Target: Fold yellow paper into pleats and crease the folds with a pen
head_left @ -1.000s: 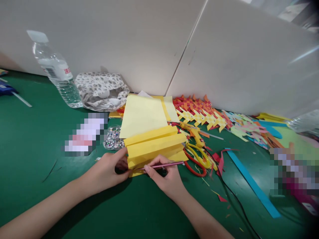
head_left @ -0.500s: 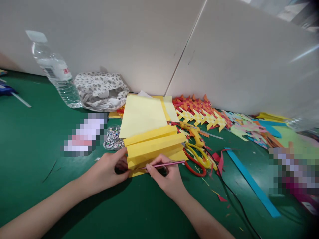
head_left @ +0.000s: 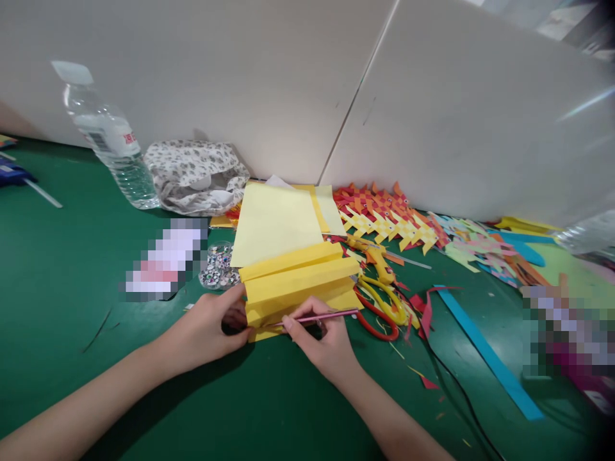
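Note:
A sheet of yellow paper (head_left: pixel 298 283), creased into long pleats, lies in front of me in the head view. My left hand (head_left: pixel 206 330) pinches its left edge between thumb and fingers. In my right hand (head_left: pixel 321 336) is a slim pink pen (head_left: pixel 331 315), held slanted with its tip near the lower fold of the paper. Whether the tip touches the paper I cannot tell. Behind the pleated paper lies a pale yellow sheet (head_left: pixel 276 221). To its right are scissors (head_left: pixel 384 307) with red and yellow handles, partly covered by the paper.
A clear water bottle (head_left: pixel 113 141) and a patterned cloth pouch (head_left: pixel 192 173) stand by the wall. Googly eyes (head_left: pixel 218 266) lie at left. A yellow glue gun (head_left: pixel 377 256), woven paper fish (head_left: pixel 389 221), a blue strip (head_left: pixel 490 352) and a black cable (head_left: pixel 446 371) are at right.

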A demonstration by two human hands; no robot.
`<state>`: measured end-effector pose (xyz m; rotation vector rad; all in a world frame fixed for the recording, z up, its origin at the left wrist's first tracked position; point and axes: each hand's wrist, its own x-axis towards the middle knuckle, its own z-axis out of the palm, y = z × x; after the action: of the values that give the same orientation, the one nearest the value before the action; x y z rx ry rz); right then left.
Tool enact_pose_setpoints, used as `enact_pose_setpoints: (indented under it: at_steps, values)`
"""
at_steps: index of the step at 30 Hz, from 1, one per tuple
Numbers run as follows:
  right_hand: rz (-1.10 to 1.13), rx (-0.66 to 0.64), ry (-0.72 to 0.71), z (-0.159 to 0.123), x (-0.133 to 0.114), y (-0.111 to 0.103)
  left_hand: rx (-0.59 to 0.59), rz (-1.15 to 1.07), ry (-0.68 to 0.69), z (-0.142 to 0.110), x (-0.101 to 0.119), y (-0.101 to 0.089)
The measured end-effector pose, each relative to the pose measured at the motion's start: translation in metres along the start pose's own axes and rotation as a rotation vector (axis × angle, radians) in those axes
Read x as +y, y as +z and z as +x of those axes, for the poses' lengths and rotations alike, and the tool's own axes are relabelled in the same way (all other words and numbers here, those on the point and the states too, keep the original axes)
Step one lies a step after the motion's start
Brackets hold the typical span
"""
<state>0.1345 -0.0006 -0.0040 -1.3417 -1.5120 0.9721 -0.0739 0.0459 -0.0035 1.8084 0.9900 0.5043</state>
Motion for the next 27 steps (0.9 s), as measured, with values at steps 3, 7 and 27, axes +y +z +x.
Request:
enact_pose_setpoints:
  at_steps: [3, 7, 27]
  values:
    - [-0.018, -0.054, -0.003, 0.0002, -0.0004, 0.0000, -0.017, -0.018, 0.011, 0.0002, 0.0014, -0.0007]
    - [-0.026, -0.042, -0.006, 0.0004, -0.0005, 0.0007, -0.013, -0.004, 0.011, 0.0007, 0.0017, -0.0014]
    - [-0.039, -0.078, -0.029, 0.0001, -0.0030, 0.0018, -0.028, -0.031, 0.012, -0.0011, 0.0071, -0.0023]
